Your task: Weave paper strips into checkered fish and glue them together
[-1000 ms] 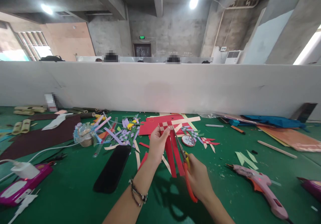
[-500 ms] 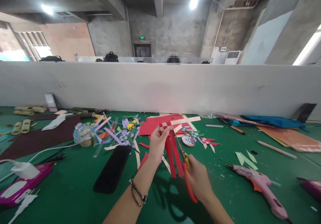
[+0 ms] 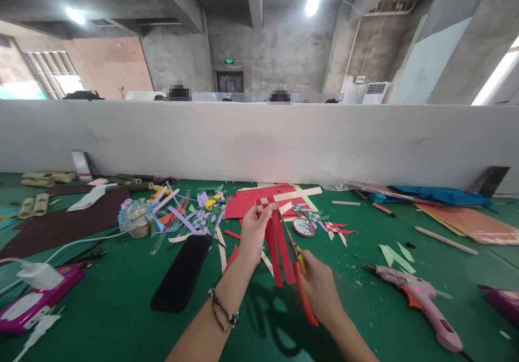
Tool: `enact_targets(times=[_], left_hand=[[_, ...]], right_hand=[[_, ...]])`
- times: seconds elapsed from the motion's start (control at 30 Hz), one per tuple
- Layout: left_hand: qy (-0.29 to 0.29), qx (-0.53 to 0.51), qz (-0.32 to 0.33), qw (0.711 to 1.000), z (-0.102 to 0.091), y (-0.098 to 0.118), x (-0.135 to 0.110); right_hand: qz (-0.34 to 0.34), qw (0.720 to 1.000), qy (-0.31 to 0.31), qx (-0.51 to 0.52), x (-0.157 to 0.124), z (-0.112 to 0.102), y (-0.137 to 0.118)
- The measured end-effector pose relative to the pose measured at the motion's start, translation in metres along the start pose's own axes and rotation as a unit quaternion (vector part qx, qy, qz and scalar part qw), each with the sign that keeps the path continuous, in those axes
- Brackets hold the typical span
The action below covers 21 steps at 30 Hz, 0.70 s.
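Note:
My left hand [image 3: 252, 233] pinches a woven piece of red and cream paper strips [image 3: 277, 243] by its checkered top, with long red strips hanging down from it. My right hand [image 3: 320, 289] grips orange-handled scissors [image 3: 295, 262]. Their blades point up along the right side of the hanging strips, with the tips near the woven part. A beaded bracelet [image 3: 222, 310] is on my left wrist. Both hands are held above the green table [image 3: 121, 319].
A black phone [image 3: 182, 271] lies left of my hands. A pink glue gun [image 3: 417, 300] lies at the right. Red sheets [image 3: 251, 199], purple and green paper scraps [image 3: 194, 216] and a round tape measure [image 3: 304, 227] lie behind. A white partition wall [image 3: 259, 140] closes the table's far edge.
Hands, strips and scissors have shifted very slightly up and left in the view. The grip of both hands is the same.

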<state>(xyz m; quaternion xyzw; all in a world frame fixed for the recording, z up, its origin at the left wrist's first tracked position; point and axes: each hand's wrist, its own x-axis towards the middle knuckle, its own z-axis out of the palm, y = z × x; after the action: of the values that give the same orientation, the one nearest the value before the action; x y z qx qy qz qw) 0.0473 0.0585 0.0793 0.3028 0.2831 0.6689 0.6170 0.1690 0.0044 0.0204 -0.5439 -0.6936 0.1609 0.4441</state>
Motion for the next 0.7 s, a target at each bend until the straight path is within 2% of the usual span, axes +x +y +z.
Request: enact_targets(times=[0.3, 0.47, 0.7], left_hand=[[0.01, 0.013, 0.013, 1.0, -0.004, 0.0, 0.003], [0.016, 0.077, 0.052, 0.996, -0.013, 0.005, 0.007], [0.081, 0.135, 0.104, 0.982, -0.023, 0.025, 0.01]], right_hand=[[0.015, 0.999, 0.0, 0.032, 0.0, 0.0, -0.001], [0.016, 0.999, 0.01, 0.042, 0.001, -0.001, 0.0], [0.001, 0.999, 0.041, 0.032, 0.001, 0.0, 0.006]])
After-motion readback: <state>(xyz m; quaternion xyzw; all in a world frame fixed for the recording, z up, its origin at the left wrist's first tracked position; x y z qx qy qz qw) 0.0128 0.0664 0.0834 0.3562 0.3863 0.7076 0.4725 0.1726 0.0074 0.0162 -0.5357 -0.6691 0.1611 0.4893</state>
